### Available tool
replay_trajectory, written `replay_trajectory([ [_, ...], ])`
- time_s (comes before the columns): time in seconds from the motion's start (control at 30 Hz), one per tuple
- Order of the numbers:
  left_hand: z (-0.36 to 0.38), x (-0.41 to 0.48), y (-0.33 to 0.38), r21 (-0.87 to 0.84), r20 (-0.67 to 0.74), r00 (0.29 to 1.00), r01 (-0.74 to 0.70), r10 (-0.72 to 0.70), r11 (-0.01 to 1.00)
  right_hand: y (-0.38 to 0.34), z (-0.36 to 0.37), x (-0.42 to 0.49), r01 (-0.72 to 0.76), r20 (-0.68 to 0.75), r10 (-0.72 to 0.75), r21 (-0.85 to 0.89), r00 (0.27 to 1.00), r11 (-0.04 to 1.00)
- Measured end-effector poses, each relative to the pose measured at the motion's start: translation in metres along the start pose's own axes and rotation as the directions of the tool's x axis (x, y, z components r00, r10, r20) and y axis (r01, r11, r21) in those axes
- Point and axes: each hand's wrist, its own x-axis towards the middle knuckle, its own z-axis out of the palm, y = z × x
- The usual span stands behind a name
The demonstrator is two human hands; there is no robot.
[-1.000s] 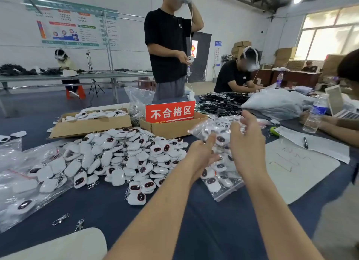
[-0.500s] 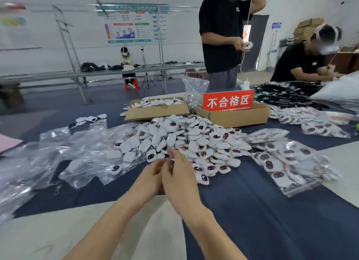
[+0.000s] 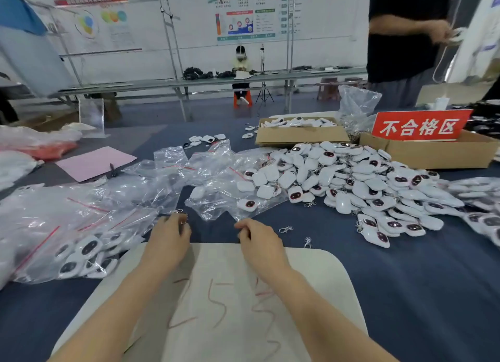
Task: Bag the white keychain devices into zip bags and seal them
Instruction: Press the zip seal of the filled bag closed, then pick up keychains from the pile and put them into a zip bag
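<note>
A big heap of white keychain devices (image 3: pixel 359 180) lies on the blue table, right of centre. Clear zip bags (image 3: pixel 173 177) with red seal strips are strewn to its left; one open bag (image 3: pixel 232 196) holds a few devices. A filled bag (image 3: pixel 81 248) lies at the near left. My left hand (image 3: pixel 167 242) hovers at the far edge of a white sheet, fingers curled, with a small metal clasp (image 3: pixel 184 222) pinched at its fingertips. My right hand (image 3: pixel 259 242) is beside it, a hand's width away, fingers curled with thumb against forefinger and nothing visible in it.
A white sheet (image 3: pixel 311 280) with red marks lies under my forearms. Two loose clasps (image 3: pixel 285 229) lie right of my right hand. Two cardboard boxes (image 3: pixel 300 137) stand behind the heap, one with a red sign (image 3: pixel 419 126). A person (image 3: pixel 405 36) stands at the far right.
The view swung left from the filled bag put down on the right. My hands came back toward me, met over the sheet's edge, then moved apart.
</note>
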Motion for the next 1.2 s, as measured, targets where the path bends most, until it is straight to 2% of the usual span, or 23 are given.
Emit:
replay_trajectory([
  [0.1, 0.006, 0.005, 0.005, -0.067, 0.045, 0.999, -0.025, 0.028, 0.997, 0.003, 0.003, -0.003, 0.032, -0.025, -0.031, 0.033, 0.999, 0.999],
  [0.27, 0.017, 0.024, 0.032, -0.335, 0.094, 0.987, 0.154, -0.13, 0.93, 0.01, 0.004, 0.0, 0.022, -0.053, -0.015, 0.14, 0.998, 0.99],
  [0.33, 0.018, 0.023, 0.041, -0.436, 0.042, 0.988, 0.15, -0.146, 0.887, 0.012, 0.005, 0.002, 0.014, -0.06, -0.003, 0.188, 0.998, 0.982],
  [0.4, 0.013, 0.02, 0.049, -0.482, -0.08, 0.987, 0.082, -0.137, 0.873, 0.013, 0.005, 0.003, 0.014, -0.066, 0.002, 0.242, 0.998, 0.97],
  [0.5, -0.003, 0.011, 0.07, -0.42, -0.37, 0.929, -0.165, -0.003, 0.892, 0.011, 0.003, 0.004, 0.024, -0.092, 0.009, 0.351, 0.996, 0.936],
  [0.57, -0.012, 0.005, 0.087, -0.366, -0.452, 0.881, -0.325, 0.138, 0.872, 0.009, 0.0, 0.005, 0.019, -0.109, 0.03, 0.419, 0.994, 0.908],
  [0.6, -0.013, 0.004, 0.093, -0.328, -0.448, 0.874, -0.355, 0.186, 0.875, 0.009, -0.003, 0.006, 0.017, -0.111, 0.036, 0.44, 0.993, 0.898],
  [0.67, -0.006, 0.005, 0.095, -0.3, -0.358, 0.923, -0.254, 0.139, 0.919, 0.011, -0.008, 0.004, 0.031, -0.104, 0.019, 0.459, 0.994, 0.888],
  [0.73, 0.005, 0.011, 0.088, -0.415, -0.134, 0.988, 0.011, -0.073, 0.91, 0.016, -0.016, 0.0, 0.06, -0.109, -0.01, 0.46, 0.994, 0.886],
  [0.8, 0.014, 0.013, 0.08, -0.558, 0.113, 0.968, 0.248, -0.223, 0.792, 0.024, -0.026, -0.005, 0.072, -0.125, -0.017, 0.452, 0.992, 0.889],
  [0.83, 0.018, 0.016, 0.078, -0.549, 0.158, 0.953, 0.303, -0.259, 0.779, 0.029, -0.032, -0.007, 0.067, -0.128, -0.01, 0.449, 0.992, 0.891],
  [0.87, 0.024, 0.02, 0.076, -0.512, 0.156, 0.941, 0.338, -0.302, 0.789, 0.035, -0.037, -0.008, 0.053, -0.127, 0.004, 0.443, 0.992, 0.895],
  [0.97, 0.035, 0.03, 0.072, -0.3, 0.015, 0.88, 0.458, -0.476, 0.837, 0.051, -0.055, -0.011, 0.024, -0.131, 0.035, 0.423, 0.991, 0.906],
  [1.07, 0.038, 0.037, 0.069, -0.156, 0.071, 0.887, 0.462, -0.456, 0.873, 0.059, -0.07, -0.013, 0.019, -0.146, 0.047, 0.424, 0.988, 0.906],
  [1.13, 0.036, 0.039, 0.068, -0.269, 0.089, 0.881, 0.471, -0.466, 0.84, 0.061, -0.078, -0.013, 0.018, -0.161, 0.057, 0.425, 0.985, 0.905],
  [1.2, 0.03, 0.034, 0.071, -0.38, -0.003, 0.922, 0.356, -0.386, 0.854, 0.06, -0.084, -0.014, 0.01, -0.164, 0.067, 0.428, 0.984, 0.904],
])
